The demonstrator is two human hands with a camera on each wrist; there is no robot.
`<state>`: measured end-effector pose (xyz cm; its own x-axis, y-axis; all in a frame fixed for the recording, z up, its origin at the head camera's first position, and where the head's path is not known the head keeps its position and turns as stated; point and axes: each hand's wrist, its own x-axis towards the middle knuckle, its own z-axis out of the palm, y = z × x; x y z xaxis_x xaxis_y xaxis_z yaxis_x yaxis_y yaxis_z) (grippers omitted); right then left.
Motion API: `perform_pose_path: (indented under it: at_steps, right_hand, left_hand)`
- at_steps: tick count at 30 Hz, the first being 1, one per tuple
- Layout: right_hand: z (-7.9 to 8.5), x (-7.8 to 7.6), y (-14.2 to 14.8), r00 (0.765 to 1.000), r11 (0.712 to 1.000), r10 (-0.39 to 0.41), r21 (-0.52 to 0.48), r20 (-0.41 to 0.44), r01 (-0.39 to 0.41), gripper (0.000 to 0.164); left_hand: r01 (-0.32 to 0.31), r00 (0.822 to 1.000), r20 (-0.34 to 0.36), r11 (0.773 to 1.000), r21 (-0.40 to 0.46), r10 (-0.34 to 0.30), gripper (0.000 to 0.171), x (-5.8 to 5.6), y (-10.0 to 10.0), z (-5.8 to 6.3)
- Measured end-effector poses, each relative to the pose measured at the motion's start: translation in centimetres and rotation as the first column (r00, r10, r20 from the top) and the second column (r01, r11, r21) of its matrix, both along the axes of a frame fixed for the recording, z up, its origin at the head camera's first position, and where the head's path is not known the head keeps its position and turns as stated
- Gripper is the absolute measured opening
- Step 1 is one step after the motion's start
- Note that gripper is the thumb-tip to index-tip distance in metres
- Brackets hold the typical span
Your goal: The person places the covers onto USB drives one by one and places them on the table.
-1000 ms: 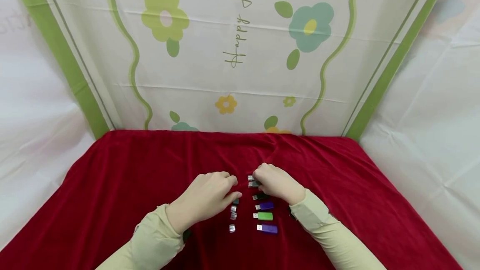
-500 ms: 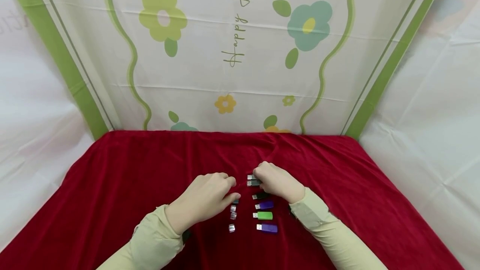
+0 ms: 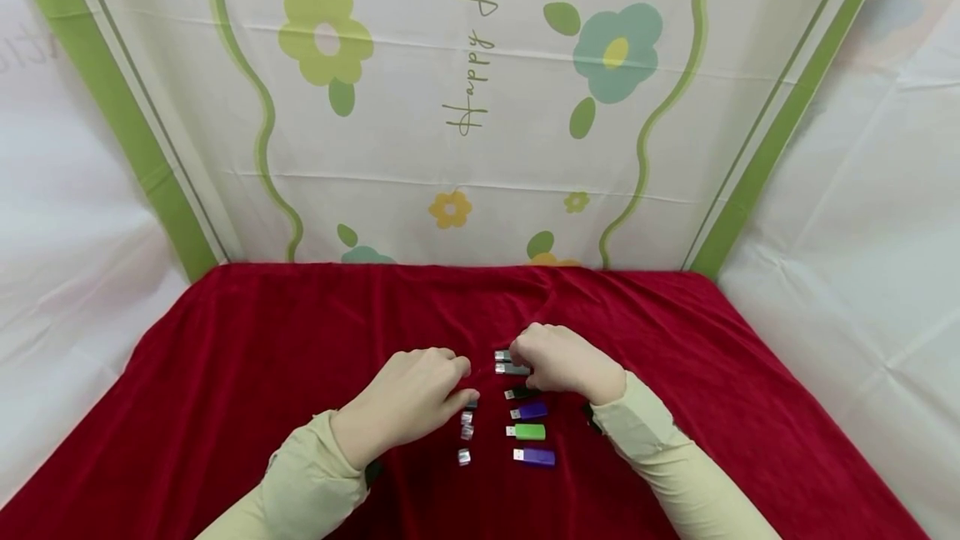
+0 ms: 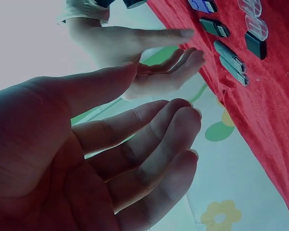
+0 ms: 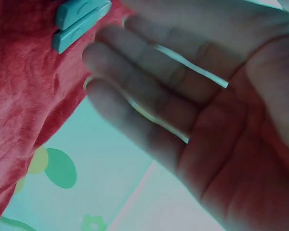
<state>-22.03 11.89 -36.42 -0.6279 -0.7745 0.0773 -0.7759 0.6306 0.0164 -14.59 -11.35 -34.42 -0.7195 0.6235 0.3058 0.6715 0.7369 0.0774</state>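
Observation:
My left hand (image 3: 405,394) hovers at the far end of a column of caps, its fingers loosely bent around nothing. Several clear caps (image 3: 467,432) and a dark cap (image 4: 256,45) lie there. Opposite them, my right hand (image 3: 566,361) is above two grey USB sticks, one of them the nearer grey stick (image 3: 512,369), which lie side by side on the cloth. The right wrist view shows its palm bare and its fingers (image 5: 135,86) relaxed, apart from those sticks. A black USB stick (image 3: 517,393) is partly covered by this hand in the head view.
Closer to me in the same column lie a blue-purple USB stick (image 3: 533,411), a green one (image 3: 530,432) and a purple one (image 3: 537,457). Red velvet cloth (image 3: 300,332) covers the table. A white flowered curtain (image 3: 420,107) rises behind, with white side walls.
My right hand has shifted slightly right, away from the two grey USB sticks, so more of the nearer one shows. My left hand has stayed almost still.

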Motion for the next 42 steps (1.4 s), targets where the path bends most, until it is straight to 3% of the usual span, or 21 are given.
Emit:
perform_pose_path:
  at_steps: [4, 9, 14, 26, 42]
  right_hand:
    - [-0.2, 0.3, -0.5, 0.999, 0.999, 0.042, 0.030, 0.035, -0.043, 0.028]
    - [-0.7, 0.6, -0.7, 0.998, 0.997, 0.059, 0.046, 0.018, -0.060, 0.045]
    - [-0.8, 0.7, -0.8, 0.997, 0.996, 0.078, 0.032, 0.009, -0.078, 0.049]
    - [-1.4, 0.5, -0.7, 0.996, 0.996, 0.075, 0.050, -0.039, -0.073, 0.051]
    - [-2.0, 0.4, -1.0, 0.997, 0.995, 0.064, 0.080, -0.032, -0.061, 0.049]
  left_hand:
    - [-0.002, 1.000, -0.004, 1.000, 0.001, 0.002, 0.030, 0.0, 0.0, -0.1]
    - [-0.006, 1.000, 0.006, 1.000, -0.004, 0.006, 0.029, 0.1, 0.0, -0.1]
    - [-0.005, 1.000, 0.008, 1.000, -0.009, 0.005, 0.030, 0.1, 0.0, 0.0]
    - [-0.007, 1.000, 0.015, 1.000, -0.013, 0.008, 0.033, 0.1, 0.0, 0.0]
    - [0.001, 1.000, 0.026, 1.000, -0.024, -0.001, 0.034, 0.3, 0.2, -0.1]
